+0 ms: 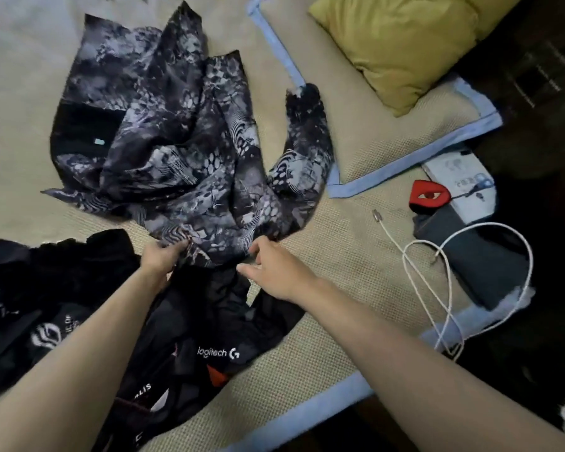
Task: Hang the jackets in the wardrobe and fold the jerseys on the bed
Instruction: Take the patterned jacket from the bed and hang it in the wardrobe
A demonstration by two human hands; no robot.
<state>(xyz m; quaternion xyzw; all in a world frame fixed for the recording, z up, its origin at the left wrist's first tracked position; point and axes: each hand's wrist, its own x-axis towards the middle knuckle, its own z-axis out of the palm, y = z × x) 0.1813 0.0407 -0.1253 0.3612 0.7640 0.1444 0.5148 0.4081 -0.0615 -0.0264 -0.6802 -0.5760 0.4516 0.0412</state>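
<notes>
Spread out on the bed, straight ahead of both hands: a patterned grey-and-black jersey, crumpled, not flat. Long way running from the near edge by the hands up and away toward the far side of the bed, with one sleeve curving off to the right. Left hand curled round the near edge of the cloth, pinching it. Right hand just beside that same edge, fingers bent toward it, but cannot tell if gripping. Both about the same way from the jersey; left maybe a bit closer in.

Closer in, under the arms: a pile of black jerseys. Readable in white on one: "logitech" with a G mark. Another shows "ALIS", cut off. Other white letters at left too blurred to read.

Off to the right: a yellow-green pillow, a white cable.
</notes>
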